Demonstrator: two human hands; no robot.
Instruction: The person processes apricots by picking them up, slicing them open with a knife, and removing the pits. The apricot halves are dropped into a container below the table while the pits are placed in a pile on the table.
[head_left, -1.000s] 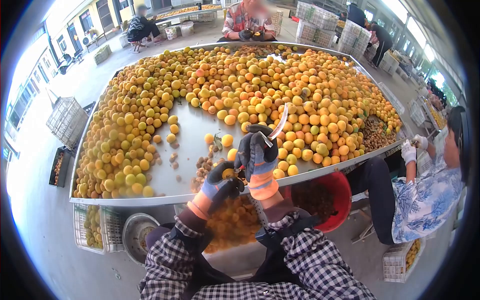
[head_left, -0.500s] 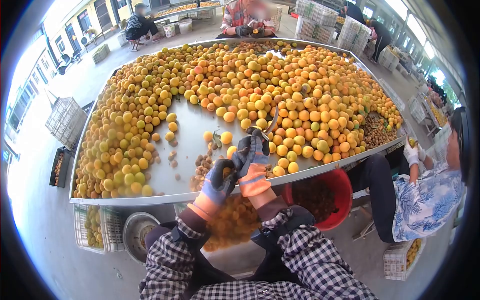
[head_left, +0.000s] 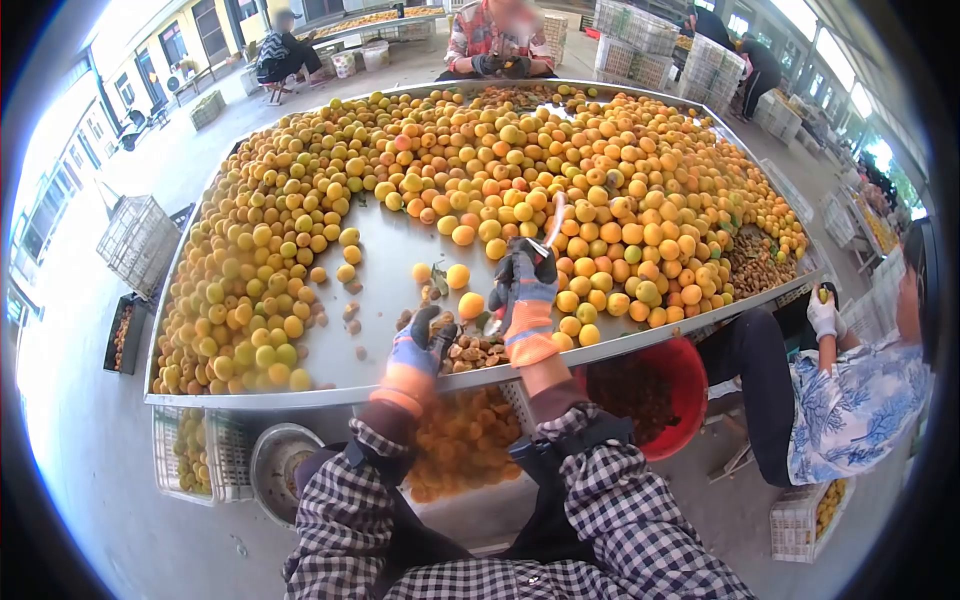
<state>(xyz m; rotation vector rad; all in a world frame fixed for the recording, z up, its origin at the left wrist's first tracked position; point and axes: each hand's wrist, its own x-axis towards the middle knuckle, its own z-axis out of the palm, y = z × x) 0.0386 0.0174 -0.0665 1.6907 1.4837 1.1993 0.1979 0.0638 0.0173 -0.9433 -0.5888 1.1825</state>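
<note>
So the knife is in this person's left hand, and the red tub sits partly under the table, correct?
Not quite: the head view shows the knife in the right hand. The red tub does sit partly under the table.

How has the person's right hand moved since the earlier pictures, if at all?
Yes: the right hand has moved forward, farther over the metal table from its near rim.

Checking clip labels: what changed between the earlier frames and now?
Hands have parted: left hand moved left, right hand slightly right and forward. The fruit seen earlier in the left hand no longer shows there; where it went, can't tell. Unchanged: curved knife in the right hand, fruit heap on the metal table, red tub.
</note>
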